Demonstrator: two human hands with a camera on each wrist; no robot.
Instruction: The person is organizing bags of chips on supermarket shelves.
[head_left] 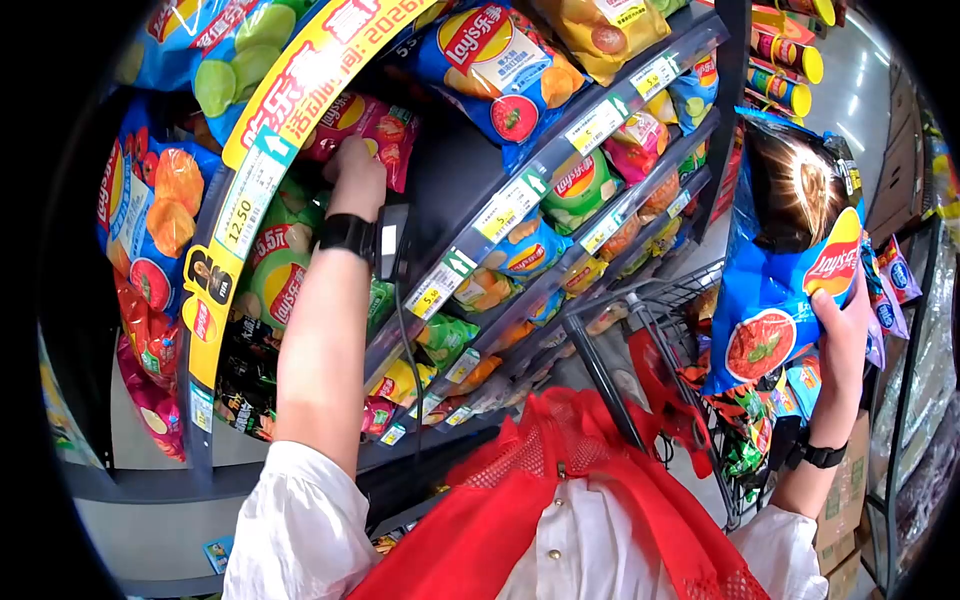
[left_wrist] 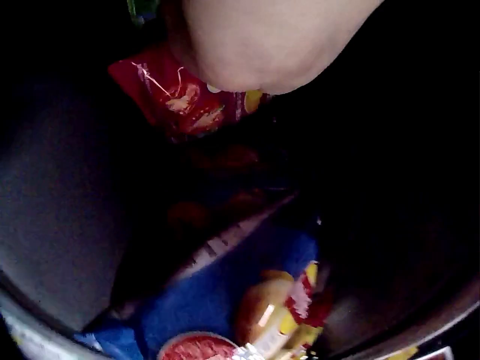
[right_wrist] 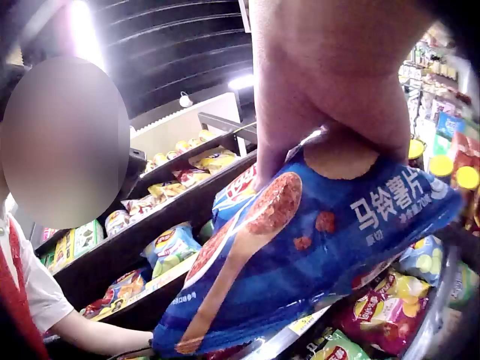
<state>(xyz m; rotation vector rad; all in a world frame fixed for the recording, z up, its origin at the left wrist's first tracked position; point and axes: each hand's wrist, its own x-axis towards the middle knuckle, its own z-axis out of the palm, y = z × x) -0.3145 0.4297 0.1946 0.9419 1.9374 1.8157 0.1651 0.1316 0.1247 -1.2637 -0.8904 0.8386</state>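
Observation:
My left hand (head_left: 357,175) reaches into the curved rack, right at a dark red bag of potato chips (head_left: 388,130). In the left wrist view the hand overlaps that red bag (left_wrist: 191,105), and its fingers are hidden, so I cannot tell whether they grip it. On the right, my right hand (head_left: 843,325) holds a big blue bag of Lay's potato chips (head_left: 755,290) by its side, thumb on the front. The right wrist view has this blue bag (right_wrist: 300,247) hanging tilted below the hand.
Tiered shelves with price tags (head_left: 510,205) hold several chip bags. Green bags (head_left: 275,285) lie under my left forearm. A yellow promotional strip (head_left: 215,300) edges the rack. A black wire cart (head_left: 700,280) with snack bags in it stands right of the shelves. Cardboard boxes (head_left: 845,490) stand at far right.

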